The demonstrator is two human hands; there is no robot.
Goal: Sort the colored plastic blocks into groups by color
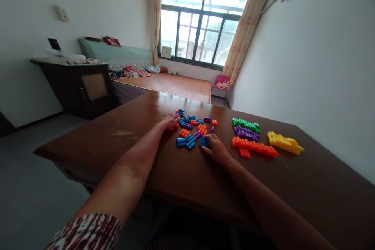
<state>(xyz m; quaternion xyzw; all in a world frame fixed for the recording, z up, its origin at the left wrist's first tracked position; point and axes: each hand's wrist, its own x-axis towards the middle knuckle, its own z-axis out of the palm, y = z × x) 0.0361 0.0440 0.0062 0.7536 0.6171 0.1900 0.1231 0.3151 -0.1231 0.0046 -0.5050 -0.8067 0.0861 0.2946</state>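
Small ribbed plastic building blocks in blue, orange and purple lie in a loose pile point(190, 129) on the brown table. At the pile's left edge my left hand point(170, 120) rests with its fingers stretched forward, partly over an orange block point(173, 127). My right hand point(217, 147) is at the near right of the pile, its thumb and fingers closed round a blue block point(202, 141). Farther right, blocks are sorted by colour: a green group point(246, 124), a purple group point(247, 133), an orange row point(255, 147) and a yellow group point(284, 143).
The glossy table point(123, 133) extends around the blocks, its near edge in front of me. Beyond it are a bed point(175, 84), a dark cabinet point(73, 86) and a pink chair point(222, 81) holding a doll-like toy. Behind stands a window point(202, 27) with curtains.
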